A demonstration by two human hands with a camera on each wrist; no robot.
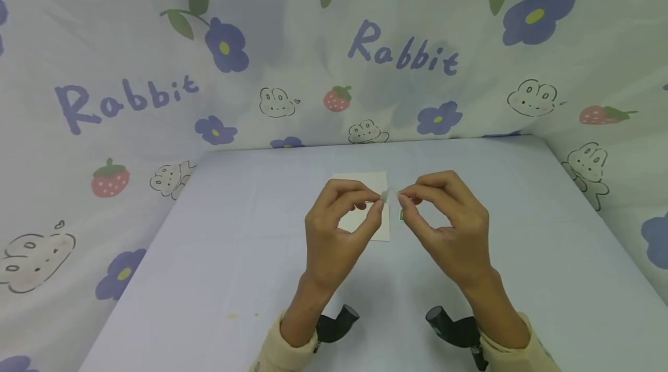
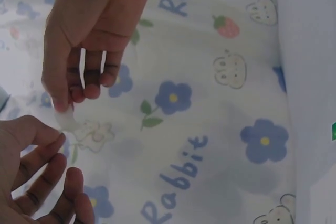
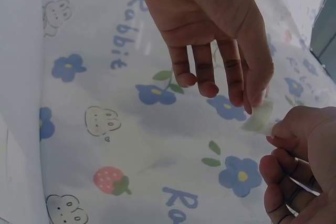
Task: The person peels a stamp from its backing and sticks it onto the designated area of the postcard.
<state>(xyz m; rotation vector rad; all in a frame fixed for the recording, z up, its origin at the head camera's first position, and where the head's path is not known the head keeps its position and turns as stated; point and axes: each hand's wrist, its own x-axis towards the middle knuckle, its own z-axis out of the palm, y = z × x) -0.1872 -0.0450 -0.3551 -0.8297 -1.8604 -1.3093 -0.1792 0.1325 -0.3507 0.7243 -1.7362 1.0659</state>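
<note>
A small, pale, translucent piece of film is stretched between the two hands, above the table. My left hand pinches one side of it between thumb and fingertips. Opposite, my right hand pinches at the other edge, thumb against finger, as the right wrist view shows. Behind the left fingers, partly hidden by them, a white paper sheet lies on the table. A small green-marked item peeks out beside the right thumb, mostly covered by it in the head view.
The table has a white cover with faint yellowish marks at the front left. A curtain printed with flowers, rabbits and strawberries rises around its back and sides. Black camera mounts sit at both wrists.
</note>
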